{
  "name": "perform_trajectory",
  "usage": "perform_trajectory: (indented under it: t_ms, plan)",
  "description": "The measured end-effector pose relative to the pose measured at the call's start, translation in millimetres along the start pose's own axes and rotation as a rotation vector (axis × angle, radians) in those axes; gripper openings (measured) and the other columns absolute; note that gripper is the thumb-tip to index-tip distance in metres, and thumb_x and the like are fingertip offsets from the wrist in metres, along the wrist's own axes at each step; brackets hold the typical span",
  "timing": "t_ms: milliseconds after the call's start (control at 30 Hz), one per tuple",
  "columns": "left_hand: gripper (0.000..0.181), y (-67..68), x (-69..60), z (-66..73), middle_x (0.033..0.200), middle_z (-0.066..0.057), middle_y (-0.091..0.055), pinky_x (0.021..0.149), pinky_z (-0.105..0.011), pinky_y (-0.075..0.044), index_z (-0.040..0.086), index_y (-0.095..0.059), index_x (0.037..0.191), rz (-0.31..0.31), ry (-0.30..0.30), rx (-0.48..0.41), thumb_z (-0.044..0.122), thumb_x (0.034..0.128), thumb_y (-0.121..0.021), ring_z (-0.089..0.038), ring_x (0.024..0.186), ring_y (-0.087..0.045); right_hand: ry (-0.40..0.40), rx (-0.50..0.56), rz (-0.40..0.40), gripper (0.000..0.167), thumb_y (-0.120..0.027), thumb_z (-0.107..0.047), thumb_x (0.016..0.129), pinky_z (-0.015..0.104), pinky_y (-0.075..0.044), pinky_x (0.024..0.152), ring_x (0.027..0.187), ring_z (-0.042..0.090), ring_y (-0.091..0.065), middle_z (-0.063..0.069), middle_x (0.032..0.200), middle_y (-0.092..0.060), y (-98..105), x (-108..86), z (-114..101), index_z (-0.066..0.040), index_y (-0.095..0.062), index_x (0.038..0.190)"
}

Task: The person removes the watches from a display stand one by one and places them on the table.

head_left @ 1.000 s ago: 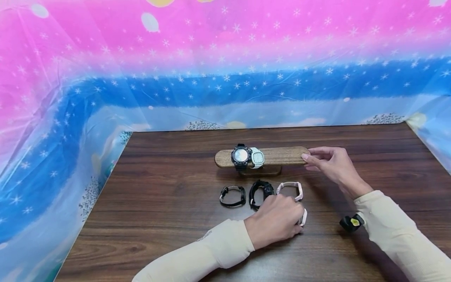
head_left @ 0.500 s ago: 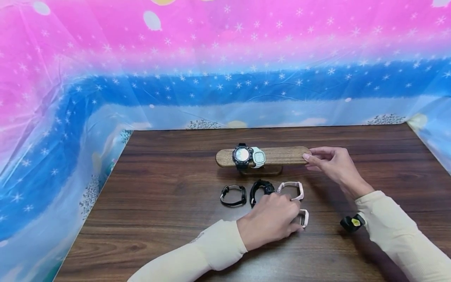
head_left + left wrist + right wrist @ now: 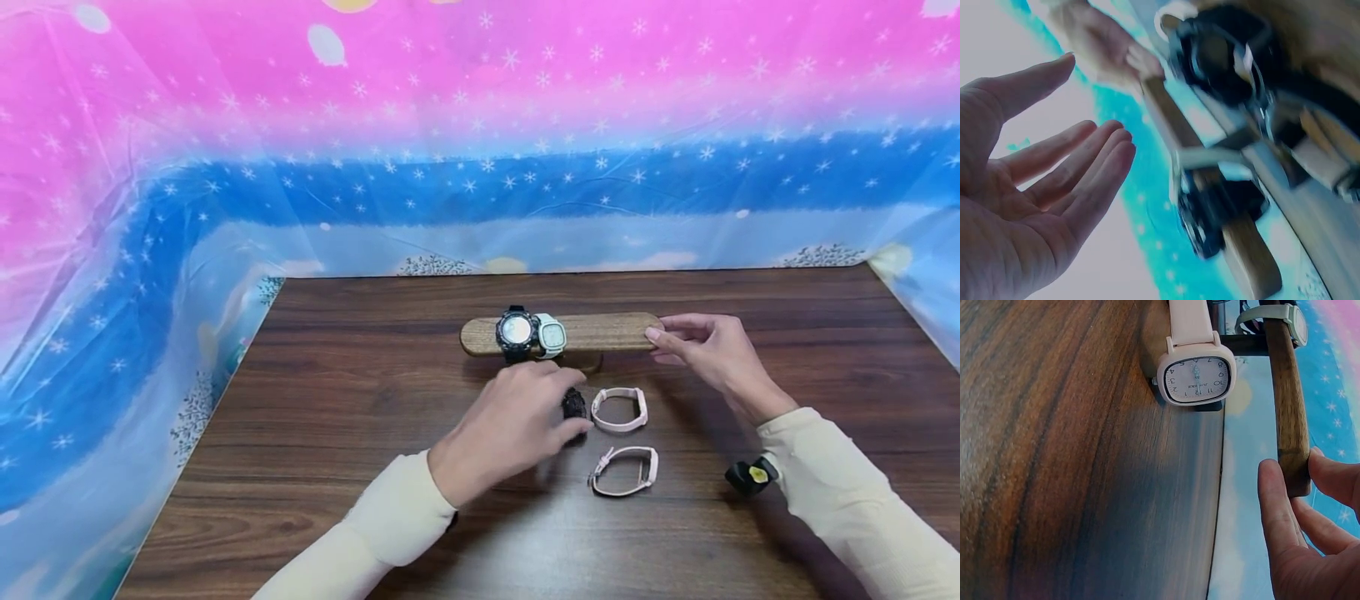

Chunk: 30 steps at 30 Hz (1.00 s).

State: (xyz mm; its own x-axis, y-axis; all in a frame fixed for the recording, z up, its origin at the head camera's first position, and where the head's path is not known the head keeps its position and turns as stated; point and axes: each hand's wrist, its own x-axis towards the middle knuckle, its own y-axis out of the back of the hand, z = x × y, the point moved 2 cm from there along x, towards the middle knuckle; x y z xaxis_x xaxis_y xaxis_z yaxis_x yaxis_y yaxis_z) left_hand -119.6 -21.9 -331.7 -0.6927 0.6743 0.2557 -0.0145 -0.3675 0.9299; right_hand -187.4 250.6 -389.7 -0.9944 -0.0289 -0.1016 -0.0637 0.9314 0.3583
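My left hand hovers over the black watch on the table, partly covering it. In the left wrist view this hand has relaxed, spread fingers and holds nothing. Between thumb and fingers, my right hand pinches the right end of the wooden watch stand. A black round watch and a pale green watch sit side by side on the stand's left half. Two light pink watches, one behind and one nearer, stand on edge on the table.
The dark wooden table ends at a patterned cloth backdrop. A black device with a yellow mark is at the right wrist. The leftmost black watch seen earlier is hidden behind the left hand.
My left hand has left the nearer pink watch and moved left and away from me, over the black watches. The right hand stays on the stand's end.
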Motion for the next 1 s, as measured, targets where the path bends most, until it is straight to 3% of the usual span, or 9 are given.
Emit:
perform_trajectory:
  t_ms: [100,333,433,633,1000]
  plan:
    - [0.053,9.1,0.2,-12.6,0.117,-0.01,-0.072,0.093,-0.032,-0.058,0.003,-0.067,0.126,0.061,0.017,-0.043,0.033,0.0856,-0.083,-0.021,0.104,-0.069,-0.007,-0.013,-0.001,0.068,-0.074,-0.04,0.093,0.014,-0.057,0.081,0.092,0.024,-0.075,0.022,0.118,-0.069,0,-0.4,0,0.008,-0.055,0.137]
    - [0.062,27.7,4.8,-38.8,0.118,-0.012,-0.07,0.094,-0.041,-0.056,0.002,-0.062,0.134,0.113,0.074,-0.081,0.032,0.0842,-0.085,-0.025,0.107,-0.066,-0.008,-0.016,0.002,0.067,-0.074,-0.039,0.094,0.017,-0.058,0.082,0.092,0.025,-0.075,0.023,0.119,-0.068,1,0.0,-1,0.009,-0.055,0.137]
    - [0.068,33.0,5.3,-49.4,0.126,-0.01,-0.067,0.101,-0.045,-0.052,0.004,-0.059,0.139,0.091,0.117,-0.082,0.035,0.0846,-0.085,-0.026,0.115,-0.063,-0.012,-0.01,0.0,0.068,-0.074,-0.039,0.094,0.017,-0.058,0.082,0.092,0.024,-0.075,0.022,0.119,-0.068,0,0.5,0,0.009,-0.054,0.138]
    - [0.085,37.9,3.0,-71.5,0.146,-0.011,-0.054,0.113,-0.051,-0.041,0.009,-0.046,0.151,-0.012,0.221,-0.098,0.043,0.083,-0.084,-0.029,0.132,-0.051,-0.013,0.011,-0.002,0.068,-0.075,-0.038,0.093,0.019,-0.059,0.082,0.092,0.023,-0.075,0.018,0.115,-0.071,0,0.9,2,0.009,-0.054,0.138]
    - [0.106,28.6,2.6,-111.9,0.16,-0.007,-0.037,0.117,-0.057,-0.034,0.018,-0.033,0.159,-0.107,0.334,-0.171,0.051,0.0751,-0.088,-0.03,0.144,-0.036,-0.009,0.024,-0.002,0.067,-0.074,-0.037,0.094,0.025,-0.06,0.084,0.092,0.023,-0.075,0.015,0.113,-0.073,0,0.2,1,0.01,-0.054,0.138]
